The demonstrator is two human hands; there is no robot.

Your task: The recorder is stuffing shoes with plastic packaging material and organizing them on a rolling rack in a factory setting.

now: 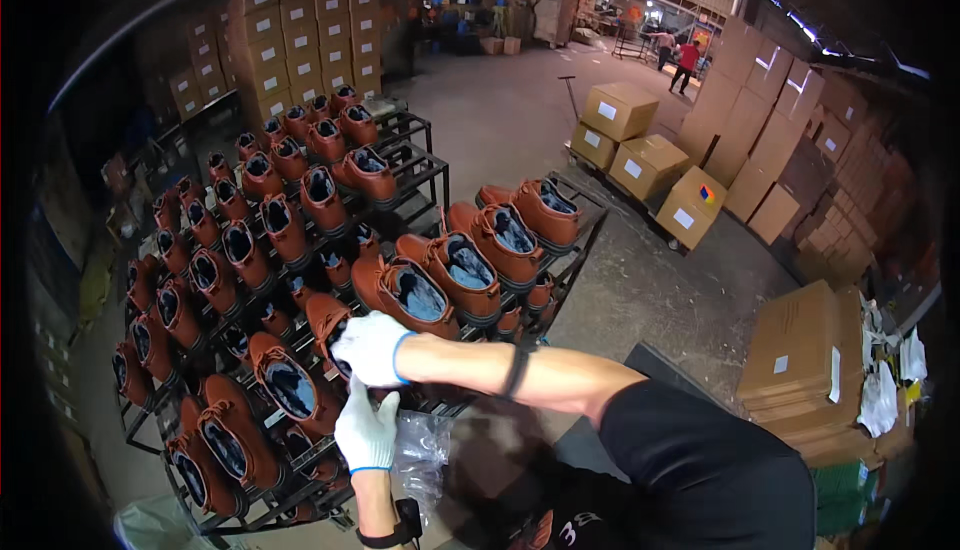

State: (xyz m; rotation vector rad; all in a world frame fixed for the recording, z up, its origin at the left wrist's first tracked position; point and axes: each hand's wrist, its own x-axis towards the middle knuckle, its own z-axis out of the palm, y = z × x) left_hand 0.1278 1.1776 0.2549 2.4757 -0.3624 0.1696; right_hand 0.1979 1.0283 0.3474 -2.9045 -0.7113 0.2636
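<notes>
My right hand point(372, 348), in a white knit glove with a blue cuff, is at the opening of a brown lace-up shoe point(328, 320) on the rack. Its fingers are hidden, so I cannot see what they grip. Just below it, my left hand point(367, 432), gloved the same way, has its thumb apart from its fingers and nothing visible in it. Clear plastic film point(422, 450) lies beside the left hand. Close by stand another brown shoe point(290, 390) with dark stuffing inside and one with pale grey stuffing point(418, 295).
Rows of brown shoes cover a black metal rack point(440, 175) on several tiers. Cartons point(650, 165) sit on a cart beyond it. Flattened cardboard point(790, 350) is stacked at right, and tall carton stacks point(300, 30) stand at the back left. Two people point(685, 65) are far off.
</notes>
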